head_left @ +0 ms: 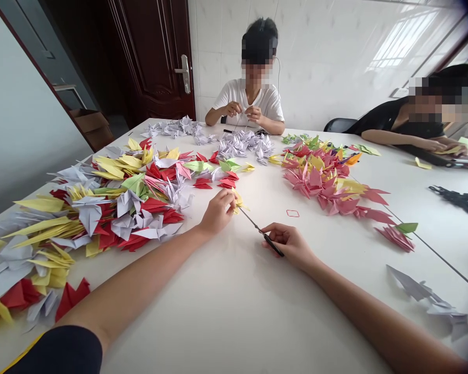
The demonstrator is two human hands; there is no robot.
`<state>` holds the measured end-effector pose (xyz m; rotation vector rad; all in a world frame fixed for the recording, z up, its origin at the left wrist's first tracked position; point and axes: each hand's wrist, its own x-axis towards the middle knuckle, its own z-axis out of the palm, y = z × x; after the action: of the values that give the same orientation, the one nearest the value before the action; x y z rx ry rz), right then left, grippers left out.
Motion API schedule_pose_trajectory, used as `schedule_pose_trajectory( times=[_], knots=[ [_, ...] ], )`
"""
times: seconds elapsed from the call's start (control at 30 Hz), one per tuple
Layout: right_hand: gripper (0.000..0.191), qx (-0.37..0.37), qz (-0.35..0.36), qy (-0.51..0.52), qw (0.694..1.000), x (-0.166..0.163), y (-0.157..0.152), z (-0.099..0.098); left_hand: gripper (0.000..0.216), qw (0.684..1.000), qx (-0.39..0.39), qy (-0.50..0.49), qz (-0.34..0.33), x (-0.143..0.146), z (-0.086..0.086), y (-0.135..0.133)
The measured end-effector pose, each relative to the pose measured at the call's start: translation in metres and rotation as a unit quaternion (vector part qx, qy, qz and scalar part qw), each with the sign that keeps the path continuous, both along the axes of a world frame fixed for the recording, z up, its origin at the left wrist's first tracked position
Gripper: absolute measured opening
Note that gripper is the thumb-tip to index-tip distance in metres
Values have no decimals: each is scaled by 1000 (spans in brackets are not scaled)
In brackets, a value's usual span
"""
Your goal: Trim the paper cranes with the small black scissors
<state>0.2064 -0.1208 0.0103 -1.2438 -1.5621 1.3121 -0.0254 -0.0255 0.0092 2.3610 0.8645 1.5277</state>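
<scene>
My left hand [219, 210] pinches a small yellow folded-paper crane [238, 199] above the middle of the table. In my right hand [288, 241] is a slim tool with a black handle [272, 244] and a long thin metal shaft [250, 221]. The shaft's far end reaches the yellow crane; whether it goes into the paper I cannot tell. Left of my hands lies a large heap of folded-paper cranes [128, 208] in white, yellow, red and green. A second pile, mostly pink [327, 195], lies beyond my right hand.
White paper cranes [237, 143] lie before a person [253, 98] seated opposite, whose hands handle something thin. Another person [405, 117] leans over paper at the right. A black tangled bundle [456, 199] and a grey-white folded piece [429, 301] rest on the right of the white table [203, 317].
</scene>
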Motion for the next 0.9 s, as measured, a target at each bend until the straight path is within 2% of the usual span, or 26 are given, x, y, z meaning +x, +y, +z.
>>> schedule_pose_trajectory(
  times=[0.33,0.9],
  knots=[
    [40,-8,-2,-4,1000,-1,0,0,30,1000,-15,0,-4,-1,-4,1],
    [38,-2,2,-22,1000,-2,0,-3,32,999,-38,-9,-12,-2,0,-1]
  ],
)
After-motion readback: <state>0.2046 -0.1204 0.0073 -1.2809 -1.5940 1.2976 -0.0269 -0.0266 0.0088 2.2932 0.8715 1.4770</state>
